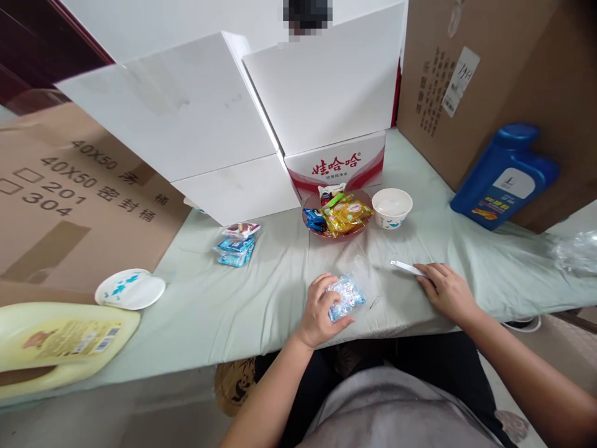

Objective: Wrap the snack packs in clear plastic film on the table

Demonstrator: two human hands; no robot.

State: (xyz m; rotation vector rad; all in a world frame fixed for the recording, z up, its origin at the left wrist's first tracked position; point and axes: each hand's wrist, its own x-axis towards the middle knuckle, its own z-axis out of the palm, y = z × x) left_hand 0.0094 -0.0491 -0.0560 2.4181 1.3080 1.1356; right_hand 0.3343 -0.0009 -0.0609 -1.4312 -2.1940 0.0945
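Note:
My left hand point(319, 314) is closed on a crinkled clear plastic bag point(349, 297) with blue-and-white packets inside. The bag rests on the table near its front edge, and its loose clear end spreads to the right. A slim white tool point(407, 267), whose exact kind I cannot make out, is gripped in my right hand point(448, 291); its tip points left, apart from the bag. Beyond my hands, a reddish clear bowl point(336, 235) holds yellow, blue and other wrapped snacks. Beside it on the right stands a white paper bowl point(392, 208) with a blue leaf pattern.
Blue snack packets point(236, 246) lie stacked left of centre. A tipped paper bowl point(130, 289) and a yellow jug point(60, 348) lie at left. White boxes point(186, 112) stand behind. A blue bottle point(506, 177) leans near a brown carton point(466, 74); clear plastic point(576, 252) lies far right.

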